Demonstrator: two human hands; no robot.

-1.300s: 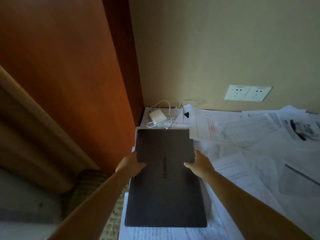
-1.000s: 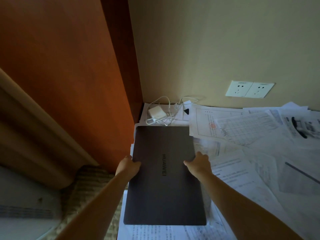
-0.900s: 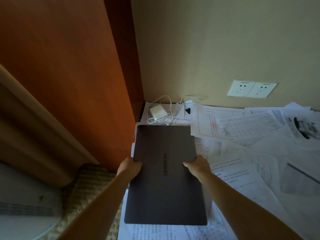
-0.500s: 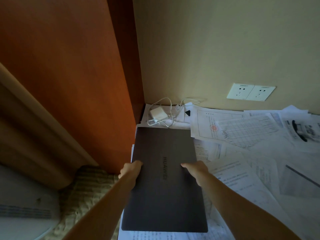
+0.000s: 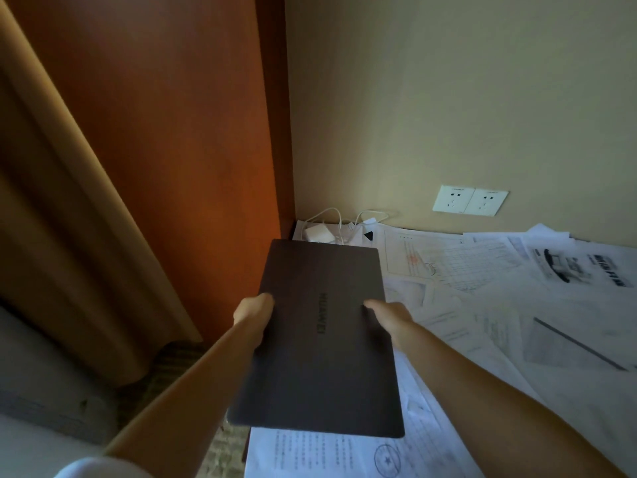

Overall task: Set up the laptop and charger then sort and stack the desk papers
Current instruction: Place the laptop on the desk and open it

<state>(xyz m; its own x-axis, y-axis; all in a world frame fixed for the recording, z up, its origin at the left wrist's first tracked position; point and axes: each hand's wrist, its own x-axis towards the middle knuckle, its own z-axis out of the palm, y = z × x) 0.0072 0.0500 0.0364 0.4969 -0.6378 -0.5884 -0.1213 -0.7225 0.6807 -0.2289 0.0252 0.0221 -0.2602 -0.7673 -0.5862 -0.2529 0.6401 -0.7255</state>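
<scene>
A closed dark grey laptop (image 5: pixel 320 367) is held lengthways above the left end of the desk, raised off the papers. My left hand (image 5: pixel 253 310) grips its left edge and my right hand (image 5: pixel 387 313) grips its right edge, thumbs on the lid. A white charger (image 5: pixel 317 232) with a tangled white cable lies in the far left corner, just beyond the laptop. Loose printed papers (image 5: pixel 482 305) cover the desk in overlapping sheets.
A double wall socket (image 5: pixel 470 200) sits on the beige wall above the desk's back edge. An orange wooden panel (image 5: pixel 172 150) and a curtain (image 5: pixel 69 236) stand to the left. Patterned upholstery (image 5: pixel 179 360) shows below the desk's left edge.
Both hands have lifted the laptop off the papers and drawn it a little towards me and to the left; its near end now hangs past the desk's left edge.
</scene>
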